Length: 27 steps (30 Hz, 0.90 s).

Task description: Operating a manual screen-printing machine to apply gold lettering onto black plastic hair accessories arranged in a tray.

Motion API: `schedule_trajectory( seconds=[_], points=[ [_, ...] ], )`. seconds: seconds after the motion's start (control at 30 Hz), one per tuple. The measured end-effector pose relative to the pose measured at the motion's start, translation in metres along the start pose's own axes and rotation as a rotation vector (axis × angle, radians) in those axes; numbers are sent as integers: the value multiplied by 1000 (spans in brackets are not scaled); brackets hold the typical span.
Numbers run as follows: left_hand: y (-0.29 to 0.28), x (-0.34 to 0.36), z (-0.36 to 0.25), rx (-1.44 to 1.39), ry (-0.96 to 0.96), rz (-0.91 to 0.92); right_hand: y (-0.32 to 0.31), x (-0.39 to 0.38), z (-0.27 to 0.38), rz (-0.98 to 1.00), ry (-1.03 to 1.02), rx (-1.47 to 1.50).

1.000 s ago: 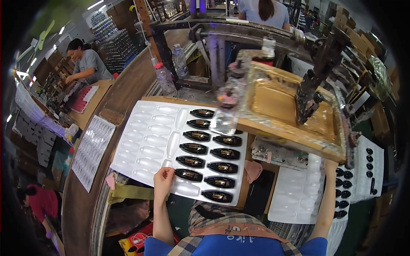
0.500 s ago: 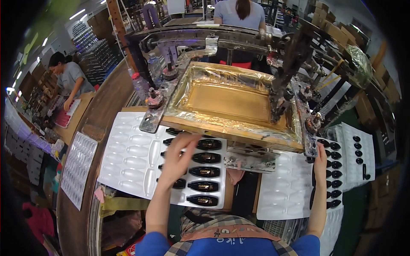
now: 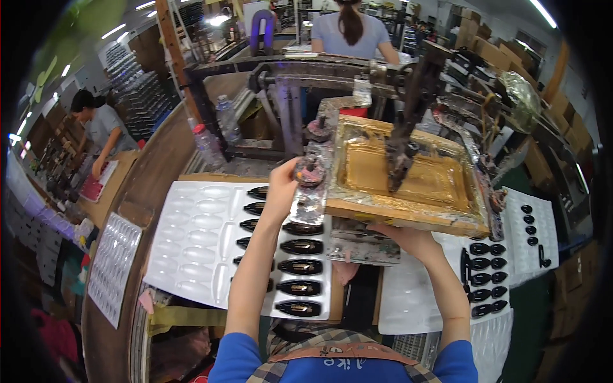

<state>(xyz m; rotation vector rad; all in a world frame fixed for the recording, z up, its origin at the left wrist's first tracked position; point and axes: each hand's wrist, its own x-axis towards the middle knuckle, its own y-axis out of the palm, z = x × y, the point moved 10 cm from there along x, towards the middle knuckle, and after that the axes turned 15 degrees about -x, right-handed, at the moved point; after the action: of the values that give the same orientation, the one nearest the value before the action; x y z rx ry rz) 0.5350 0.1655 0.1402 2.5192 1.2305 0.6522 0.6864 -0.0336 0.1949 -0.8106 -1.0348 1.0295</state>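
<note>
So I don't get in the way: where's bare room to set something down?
The brown curved bench has a bare stretch beyond the clear tray, left of the red-capped bottle. Crowded: the wooden frame, where left hand and right hand are, and the left white tray with black pieces.

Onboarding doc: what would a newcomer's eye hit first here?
The gold-coated screen, right of center, with the left hand at the stained bracket on its left and the right hand at its near edge. Then the glossy black pieces in the white tray's right part, lower left of the screen.
</note>
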Motion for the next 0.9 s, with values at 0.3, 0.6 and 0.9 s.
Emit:
schedule_trajectory(
  seconds=[0.3,0.6,0.9],
  points=[
    [-108,-253,-97,385,209,-777,14,-5,4,205,95,69],
    [-123,-344,-53,423,163,-1005,-35,-91,-127,-149,323,-357],
    [-86,-319,-86,1248,203,-807,-11,-225,-257,94,712,-697]
  ],
)
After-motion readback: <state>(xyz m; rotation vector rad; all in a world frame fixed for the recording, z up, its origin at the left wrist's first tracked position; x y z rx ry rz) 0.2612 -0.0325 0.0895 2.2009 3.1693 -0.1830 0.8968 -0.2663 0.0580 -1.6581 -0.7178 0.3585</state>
